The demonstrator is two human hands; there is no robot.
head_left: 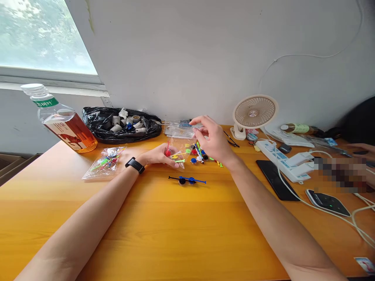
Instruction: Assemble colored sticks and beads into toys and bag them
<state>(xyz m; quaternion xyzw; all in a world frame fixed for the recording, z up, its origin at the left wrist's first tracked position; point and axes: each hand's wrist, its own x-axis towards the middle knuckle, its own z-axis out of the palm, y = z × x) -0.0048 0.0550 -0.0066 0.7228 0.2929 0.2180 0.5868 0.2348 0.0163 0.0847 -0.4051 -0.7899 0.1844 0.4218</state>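
Observation:
My left hand (164,154), with a black band on the wrist, is closed on a clear plastic bag (183,145). Small red, yellow and green plastic parts show through the bag. Just to the right, my right hand (211,137) is raised over a loose pile of coloured plastic parts (193,160), its thumb and forefinger curved with a gap between them. Nothing shows between those fingertips. Nearer to me lie a black stick piece (181,180) and a blue stick piece (192,180), each with a round disc, side by side.
Left of my hands lies another filled clear bag (108,162), near a tilted-looking drink bottle (68,125). Behind are a black bag (101,134) holding rubbish and a small fan (254,112). On the right are a power strip (281,160), a dark phone (274,179), cables and another person's hand (365,150).

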